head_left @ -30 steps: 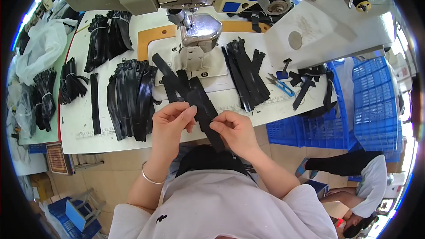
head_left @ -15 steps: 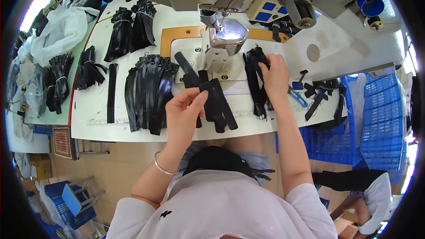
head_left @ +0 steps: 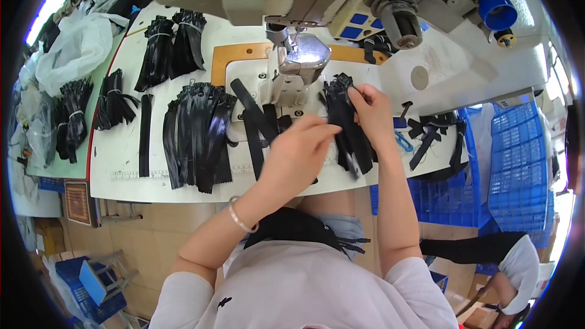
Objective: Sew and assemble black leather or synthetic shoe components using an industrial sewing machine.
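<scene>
My right hand (head_left: 373,116) pinches the upper part of a small bundle of black zippers (head_left: 346,119) that lies right of the sewing machine's needle area. Its thumb and fingers are closed on the bundle's right edge. My left hand (head_left: 298,149) is at the bundle's left edge, thumb and forefinger pressed together; what they hold, if anything, is hard to make out. Flat black fabric strips (head_left: 255,109) lie crossed in front of the machine, partly hidden by my left hand. Left of them a wide row of black zippers (head_left: 198,134) is spread on the white table (head_left: 125,161).
The sewing machine head (head_left: 301,55) overhangs the table's far side. Tied zipper bundles (head_left: 155,52) and a single black strip (head_left: 145,137) lie at left. Right are a blue-handled tool (head_left: 403,141), black scraps (head_left: 429,134) and blue crates (head_left: 518,158). Another person (head_left: 518,268) is at lower right.
My left hand has moved right from the fabric strips to the zipper bundle, leaving the strips on the table. The right hand still grips the bundle, which now looks more fanned out.
</scene>
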Tool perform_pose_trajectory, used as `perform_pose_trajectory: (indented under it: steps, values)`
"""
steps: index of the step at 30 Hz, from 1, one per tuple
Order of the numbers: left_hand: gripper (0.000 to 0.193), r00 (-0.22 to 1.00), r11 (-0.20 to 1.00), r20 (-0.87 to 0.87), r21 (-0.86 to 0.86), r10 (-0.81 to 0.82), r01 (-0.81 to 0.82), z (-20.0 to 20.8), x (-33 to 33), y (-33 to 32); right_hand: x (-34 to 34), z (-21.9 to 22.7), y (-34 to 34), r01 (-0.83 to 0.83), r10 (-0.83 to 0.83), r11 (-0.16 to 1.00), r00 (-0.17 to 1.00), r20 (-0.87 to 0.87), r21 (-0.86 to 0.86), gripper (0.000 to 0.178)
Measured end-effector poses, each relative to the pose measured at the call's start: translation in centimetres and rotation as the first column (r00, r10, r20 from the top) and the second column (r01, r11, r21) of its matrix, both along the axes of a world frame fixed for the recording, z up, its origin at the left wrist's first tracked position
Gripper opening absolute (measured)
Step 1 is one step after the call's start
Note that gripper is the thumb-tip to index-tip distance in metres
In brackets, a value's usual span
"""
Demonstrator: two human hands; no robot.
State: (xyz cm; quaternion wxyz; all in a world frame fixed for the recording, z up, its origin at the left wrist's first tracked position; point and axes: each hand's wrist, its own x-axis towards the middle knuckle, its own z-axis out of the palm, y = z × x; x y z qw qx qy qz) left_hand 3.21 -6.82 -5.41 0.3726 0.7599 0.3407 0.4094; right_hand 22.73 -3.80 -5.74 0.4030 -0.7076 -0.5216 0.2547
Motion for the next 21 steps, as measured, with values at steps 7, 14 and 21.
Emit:
perform_pose_trajectory:
  steps: [7, 14, 21]
  values:
    - [0.015, 0.924, 0.987, -0.378, 0.117, -0.061, 0.113, -4.1, 4.4, 4.7, -0.6, 2.1, -1.6, -0.001, 0.014, 0.996, 0.989, -0.147, 0.084, 0.020]
    - [0.024, 0.998, 0.990, 0.049, 0.131, 0.045, -0.051, -1.2, 3.6, 2.3, -1.8, 2.0, -5.0, 0.095, 0.024, 0.949, 0.929, -0.370, 0.301, 0.011]
    - [0.013, 0.939, 0.905, 0.302, -0.424, 0.163, -0.020, 1.1, 2.1, -0.8, -2.5, 2.2, -8.5, 0.010, 0.100, 0.957, 0.927, -0.362, 0.291, 0.016]
